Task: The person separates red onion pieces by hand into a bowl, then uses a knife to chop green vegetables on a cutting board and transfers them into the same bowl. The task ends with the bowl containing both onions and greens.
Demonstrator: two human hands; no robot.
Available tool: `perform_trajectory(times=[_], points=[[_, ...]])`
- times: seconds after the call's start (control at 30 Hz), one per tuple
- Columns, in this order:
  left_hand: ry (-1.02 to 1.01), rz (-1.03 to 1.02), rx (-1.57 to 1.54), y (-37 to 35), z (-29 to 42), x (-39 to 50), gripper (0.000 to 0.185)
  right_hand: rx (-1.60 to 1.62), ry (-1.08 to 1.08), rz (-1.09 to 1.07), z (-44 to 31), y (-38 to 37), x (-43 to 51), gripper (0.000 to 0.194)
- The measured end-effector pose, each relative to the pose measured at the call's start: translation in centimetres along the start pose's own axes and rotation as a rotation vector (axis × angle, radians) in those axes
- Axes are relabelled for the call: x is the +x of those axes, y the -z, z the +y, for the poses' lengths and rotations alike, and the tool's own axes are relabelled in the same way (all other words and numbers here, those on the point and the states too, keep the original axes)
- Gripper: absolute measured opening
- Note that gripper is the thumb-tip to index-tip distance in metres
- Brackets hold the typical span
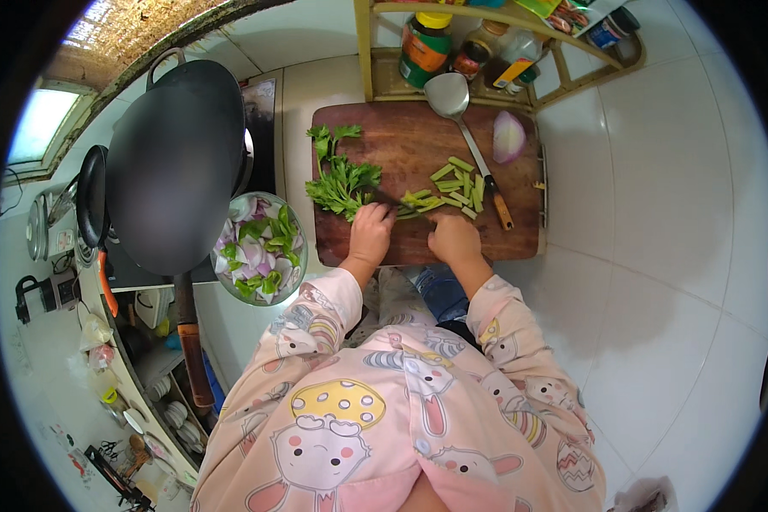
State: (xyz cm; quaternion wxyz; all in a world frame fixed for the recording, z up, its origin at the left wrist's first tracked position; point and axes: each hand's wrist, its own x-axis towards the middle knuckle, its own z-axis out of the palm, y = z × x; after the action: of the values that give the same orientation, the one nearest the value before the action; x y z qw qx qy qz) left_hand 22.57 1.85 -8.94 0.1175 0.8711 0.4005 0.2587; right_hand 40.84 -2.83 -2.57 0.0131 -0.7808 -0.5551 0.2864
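Note:
On a dark wooden cutting board (pixel 409 137) lies a bunch of leafy celery (pixel 342 182), its stalks pressed by my left hand (pixel 372 229). My right hand (pixel 453 237) is closed around the handle of a knife (pixel 393 200); the dark blade points left, close to my left fingertips and across the stalks. Cut celery pieces (pixel 464 185) are heaped just above my right hand. A metal spatula (pixel 473 141) with a wooden grip lies slantwise on the board, and a piece of red onion (pixel 508 137) sits at the upper right.
A glass bowl (pixel 302 269) of cut onion and green pepper stands left of the board. Beyond it a large black wok (pixel 173 166) is over the stove, beside a smaller frying pan (pixel 91 195). A rack (pixel 384 77) with jars and bottles stands behind the board.

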Motion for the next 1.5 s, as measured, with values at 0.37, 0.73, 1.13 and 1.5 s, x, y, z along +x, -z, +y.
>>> perform_trajectory(times=[0.37,0.73,1.13,1.5], points=[[0.035,-0.112,-0.139,-0.6,3.8,2.3,0.049,0.226,-0.101,0.062,2.5,3.8,-4.6,0.03],[-0.038,-0.193,0.185,2.2,-0.1,0.7,0.028,0.121,-0.078,-0.079,1.5,2.8,-6.1,0.025],[-0.008,-0.161,0.106,1.6,-1.0,1.0,0.019,-0.013,-0.078,-0.136,1.4,2.0,-5.0,0.027],[0.075,-0.143,0.069,1.5,-0.3,1.0,0.027,0.319,-0.196,-0.084,3.4,3.5,-3.6,0.031]])
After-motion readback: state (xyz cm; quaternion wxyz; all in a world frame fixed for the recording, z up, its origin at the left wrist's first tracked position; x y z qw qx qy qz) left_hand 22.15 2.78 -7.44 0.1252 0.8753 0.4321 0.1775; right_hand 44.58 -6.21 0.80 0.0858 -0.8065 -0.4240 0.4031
